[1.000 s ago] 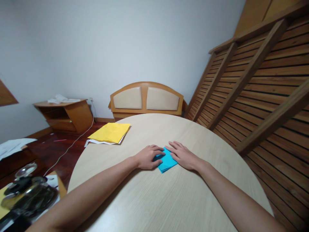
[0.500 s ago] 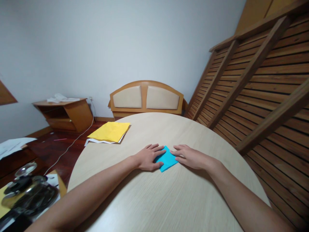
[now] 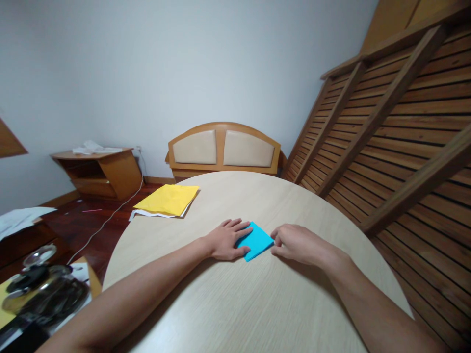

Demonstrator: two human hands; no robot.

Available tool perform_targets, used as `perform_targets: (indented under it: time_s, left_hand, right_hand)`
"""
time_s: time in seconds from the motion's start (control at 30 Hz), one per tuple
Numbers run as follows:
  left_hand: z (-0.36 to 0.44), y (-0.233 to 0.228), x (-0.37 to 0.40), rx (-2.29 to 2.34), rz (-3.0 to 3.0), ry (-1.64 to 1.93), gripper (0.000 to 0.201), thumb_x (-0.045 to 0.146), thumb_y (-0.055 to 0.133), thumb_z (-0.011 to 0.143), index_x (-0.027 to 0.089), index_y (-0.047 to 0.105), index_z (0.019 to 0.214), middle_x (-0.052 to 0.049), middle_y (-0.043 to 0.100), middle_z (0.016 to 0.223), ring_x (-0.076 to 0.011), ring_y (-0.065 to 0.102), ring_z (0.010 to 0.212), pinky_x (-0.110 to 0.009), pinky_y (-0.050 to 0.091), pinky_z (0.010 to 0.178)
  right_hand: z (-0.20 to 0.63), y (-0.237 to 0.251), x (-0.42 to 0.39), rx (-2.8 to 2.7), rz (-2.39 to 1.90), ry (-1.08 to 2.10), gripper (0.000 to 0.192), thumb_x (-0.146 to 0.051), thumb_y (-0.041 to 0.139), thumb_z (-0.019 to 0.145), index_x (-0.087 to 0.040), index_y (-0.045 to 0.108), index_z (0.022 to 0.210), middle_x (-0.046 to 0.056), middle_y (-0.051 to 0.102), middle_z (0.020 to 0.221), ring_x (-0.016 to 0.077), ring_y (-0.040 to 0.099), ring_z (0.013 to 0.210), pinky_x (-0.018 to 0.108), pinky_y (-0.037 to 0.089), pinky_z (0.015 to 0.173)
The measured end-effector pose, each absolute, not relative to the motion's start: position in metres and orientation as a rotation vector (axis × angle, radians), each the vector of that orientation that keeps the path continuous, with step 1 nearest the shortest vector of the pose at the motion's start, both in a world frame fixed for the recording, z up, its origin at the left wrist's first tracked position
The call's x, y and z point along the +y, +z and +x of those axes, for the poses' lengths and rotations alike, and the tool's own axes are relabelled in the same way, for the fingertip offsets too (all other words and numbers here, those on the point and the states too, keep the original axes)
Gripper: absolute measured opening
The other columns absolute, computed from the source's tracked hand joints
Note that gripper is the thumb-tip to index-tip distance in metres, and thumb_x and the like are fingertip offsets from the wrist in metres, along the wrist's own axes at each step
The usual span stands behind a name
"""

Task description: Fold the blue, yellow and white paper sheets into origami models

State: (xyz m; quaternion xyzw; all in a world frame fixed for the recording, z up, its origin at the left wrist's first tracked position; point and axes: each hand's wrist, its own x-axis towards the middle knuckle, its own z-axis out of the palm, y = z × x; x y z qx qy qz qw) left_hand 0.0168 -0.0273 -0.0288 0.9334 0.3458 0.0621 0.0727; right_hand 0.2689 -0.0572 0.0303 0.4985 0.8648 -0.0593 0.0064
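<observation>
A folded square of blue paper [image 3: 258,239] lies turned like a diamond on the pale round table [image 3: 221,304]. My left hand [image 3: 228,240] rests flat over its left part with the fingers spread, covering that corner. At the paper's right corner, my right hand [image 3: 294,242] has its fingers curled, and thumb and index finger close in on the tip. The very end of that corner is partly hidden by the fingertips.
Yellow paper [image 3: 167,199] lies over white sheets [image 3: 138,214] at the table's left edge. A glass pot [image 3: 44,289] stands on a lower surface at left. Wooden slats [image 3: 390,142] lean along the right. A headboard [image 3: 224,149] stands behind the table.
My right hand has slid slightly right off the paper's surface, and its fingers have curled in at the right corner. My left hand and the blue paper have stayed put.
</observation>
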Motion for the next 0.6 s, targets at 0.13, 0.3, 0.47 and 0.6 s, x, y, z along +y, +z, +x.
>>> perform_targets:
  time_s: [0.13, 0.3, 0.47, 0.6]
  left_hand:
    - [0.017, -0.029, -0.028, 1.111, 2.766, 0.158, 0.071, 0.065, 0.035, 0.094, 0.030, 0.025, 0.155, -0.004, 0.021, 0.162, -0.0363, 0.019, 0.148, -0.057, 0.019, 0.118]
    - [0.017, -0.030, -0.028, 1.158, 2.735, 0.139, 0.072, 0.068, 0.032, 0.094, 0.032, 0.021, 0.156, -0.005, 0.019, 0.163, -0.0364, 0.016, 0.149, -0.058, 0.017, 0.118]
    - [0.018, -0.030, -0.028, 1.165, 2.696, 0.127, 0.074, 0.070, 0.029, 0.094, 0.033, 0.016, 0.156, -0.004, 0.014, 0.164, -0.0368, 0.011, 0.150, -0.059, 0.014, 0.118]
    - [0.014, -0.027, -0.025, 1.150, 2.665, 0.042, 0.070, 0.065, 0.023, 0.097, 0.030, 0.014, 0.157, -0.004, 0.009, 0.164, -0.0357, 0.004, 0.150, -0.058, 0.011, 0.119]
  right_hand:
    - [0.253, 0.026, -0.054, 2.916, 1.447, 0.164, 0.024, -0.032, 0.055, 0.091, -0.016, 0.068, 0.079, 0.012, 0.070, 0.090, 0.0240, 0.063, 0.085, 0.032, 0.042, 0.073]
    - [0.242, 0.024, -0.053, 3.065, 1.489, 0.307, 0.012, -0.024, 0.059, 0.089, -0.016, 0.064, 0.094, 0.012, 0.066, 0.104, 0.0267, 0.059, 0.098, 0.036, 0.045, 0.083]
    - [0.246, 0.010, -0.047, 3.224, 1.161, -0.103, 0.020, -0.025, 0.057, 0.092, -0.020, 0.066, 0.109, 0.009, 0.067, 0.116, 0.0245, 0.059, 0.109, 0.037, 0.045, 0.094]
    - [0.254, -0.004, -0.037, 3.193, 1.108, -0.335, 0.024, -0.028, 0.055, 0.094, -0.022, 0.068, 0.112, 0.008, 0.070, 0.112, 0.0232, 0.061, 0.106, 0.036, 0.046, 0.094]
